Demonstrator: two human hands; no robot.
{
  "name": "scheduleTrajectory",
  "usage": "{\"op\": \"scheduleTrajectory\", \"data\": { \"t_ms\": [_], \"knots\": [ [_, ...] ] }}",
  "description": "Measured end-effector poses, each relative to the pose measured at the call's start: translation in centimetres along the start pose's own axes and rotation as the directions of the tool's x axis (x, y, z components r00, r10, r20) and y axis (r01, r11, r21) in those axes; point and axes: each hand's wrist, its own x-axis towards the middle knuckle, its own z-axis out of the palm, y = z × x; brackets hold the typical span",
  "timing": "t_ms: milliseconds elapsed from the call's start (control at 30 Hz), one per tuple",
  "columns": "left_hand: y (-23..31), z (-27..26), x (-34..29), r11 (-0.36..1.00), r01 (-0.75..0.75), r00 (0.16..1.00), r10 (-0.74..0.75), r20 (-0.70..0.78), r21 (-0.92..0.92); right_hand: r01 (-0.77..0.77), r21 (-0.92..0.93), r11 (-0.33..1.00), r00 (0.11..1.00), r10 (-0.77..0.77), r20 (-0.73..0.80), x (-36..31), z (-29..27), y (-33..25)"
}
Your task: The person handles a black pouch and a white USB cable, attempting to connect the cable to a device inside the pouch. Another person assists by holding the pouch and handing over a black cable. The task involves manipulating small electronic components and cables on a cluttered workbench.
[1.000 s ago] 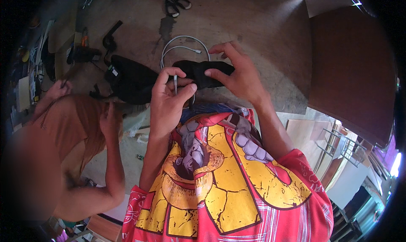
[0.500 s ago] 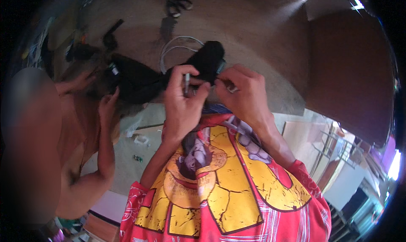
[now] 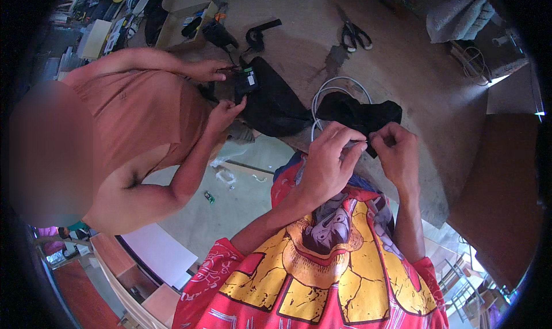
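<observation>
My left hand [image 3: 332, 163] is closed, thumb and forefinger pinched together at the near edge of a black cloth piece [image 3: 359, 112]. What it pinches is too small to make out. Close beside it, my right hand [image 3: 397, 154] is also closed in a pinch, and its fingertips hide what they hold. A narrow black end [image 3: 371, 150] of the cloth shows between the two hands. Behind them a pale cable [image 3: 333, 82] lies in loops. Further left a larger black fabric piece [image 3: 273, 99] lies on the brown worktable [image 3: 287, 47].
A co-worker in a brown top [image 3: 155, 108] is at the left, both hands at a small black box [image 3: 247, 81]. Scissors [image 3: 355, 37] lie at the far side, near a black tool [image 3: 261, 33]. An open carton [image 3: 187, 18] stands far left; a grey cloth [image 3: 460, 16] lies far right.
The view has swung left, so the table and my hands sit further right in it. A shiny metal piece that showed at my left fingers is out of sight now.
</observation>
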Motion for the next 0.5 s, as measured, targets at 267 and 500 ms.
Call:
{"op": "scheduleTrajectory", "data": {
  "t_ms": [267,500],
  "knots": [
    [-1.1,0.2,-0.5,0.979,0.2,0.977,-0.198,0.078,-0.024,0.079,0.161,0.984,0.995,-0.087,0.042,-0.9,0.6,0.3],
    [-0.8,-0.2,-0.2,0.978,0.209,0.972,-0.208,0.112,0.004,0.115,0.128,0.985,0.993,-0.115,-0.004,-1.2,0.8,0.7]
  ]
}}
